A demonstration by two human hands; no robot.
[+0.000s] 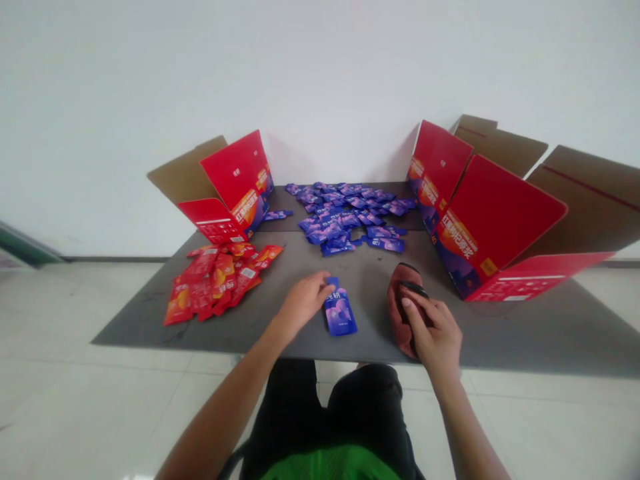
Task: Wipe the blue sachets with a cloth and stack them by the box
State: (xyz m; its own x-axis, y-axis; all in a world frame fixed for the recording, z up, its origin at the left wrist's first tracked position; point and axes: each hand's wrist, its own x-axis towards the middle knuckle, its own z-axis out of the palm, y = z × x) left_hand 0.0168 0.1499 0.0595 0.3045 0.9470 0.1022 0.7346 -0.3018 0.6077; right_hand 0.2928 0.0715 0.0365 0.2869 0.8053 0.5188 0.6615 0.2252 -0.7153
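Observation:
My left hand (304, 301) is closed at the spouted top of a purple sachet (341, 313), which lies face up near the table's front edge. To its right is a soft reddish-brown pouch (399, 317) with black along its edge. The fingers of my right hand (441, 337) are closed on the black edge of this pouch, partly covering it. Whether that black part is rim or a separate thing inside, I cannot tell. Beyond both hands, a heap of purple sachets (345, 210) spreads over the far part of the table.
Red and orange sachets (213, 283) are piled on the left of the grey table (295, 263). Behind them stands an open red carton (235, 180). Larger open red cartons (500, 220) stand at the right. A white wall (330, 80) rises behind the table.

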